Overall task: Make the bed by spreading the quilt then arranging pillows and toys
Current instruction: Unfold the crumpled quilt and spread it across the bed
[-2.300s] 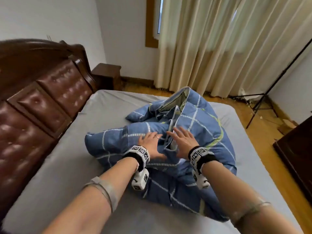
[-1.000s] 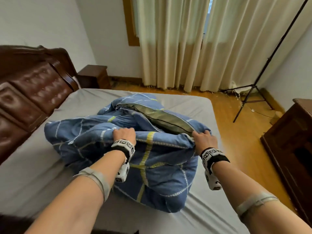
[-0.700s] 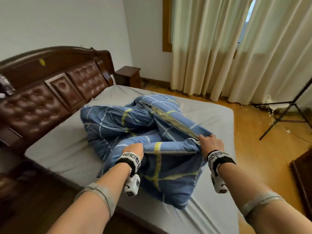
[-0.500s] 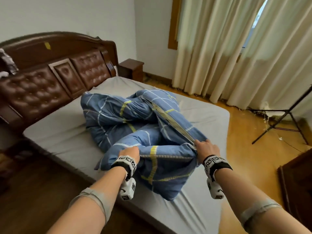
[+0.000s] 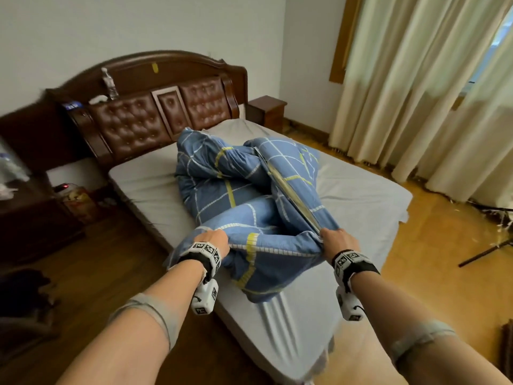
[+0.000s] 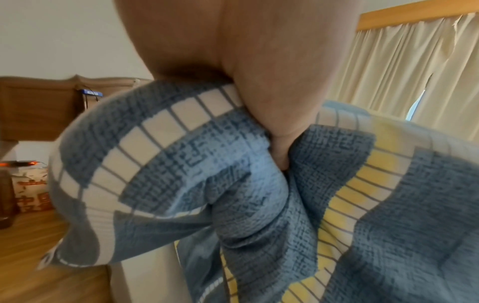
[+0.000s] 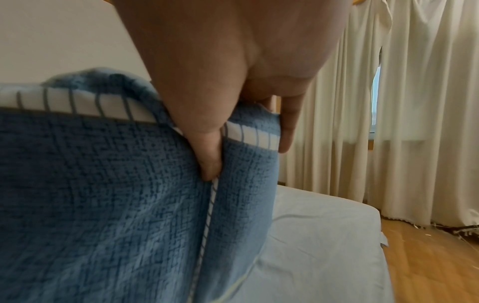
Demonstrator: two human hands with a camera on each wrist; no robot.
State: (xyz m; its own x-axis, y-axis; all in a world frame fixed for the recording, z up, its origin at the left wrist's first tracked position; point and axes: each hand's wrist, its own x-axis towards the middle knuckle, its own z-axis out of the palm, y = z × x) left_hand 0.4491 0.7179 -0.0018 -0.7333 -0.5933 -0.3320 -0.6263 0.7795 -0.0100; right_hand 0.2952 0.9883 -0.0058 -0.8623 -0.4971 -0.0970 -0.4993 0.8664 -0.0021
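Both hands were clenched on the near edge of the blue checked quilt (image 5: 251, 201): the left hand (image 5: 212, 244) at its left corner, the right hand (image 5: 338, 244) at its right. Most of it was left bunched on the grey-sheeted bed (image 5: 358, 195), near the padded headboard (image 5: 130, 129).

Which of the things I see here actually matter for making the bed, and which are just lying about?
Part of the job:
- blue quilt, gripped by the left hand and right hand
- grey mattress sheet

Just lying about:
- plastic bottle on the headboard
- nightstand
- curtains
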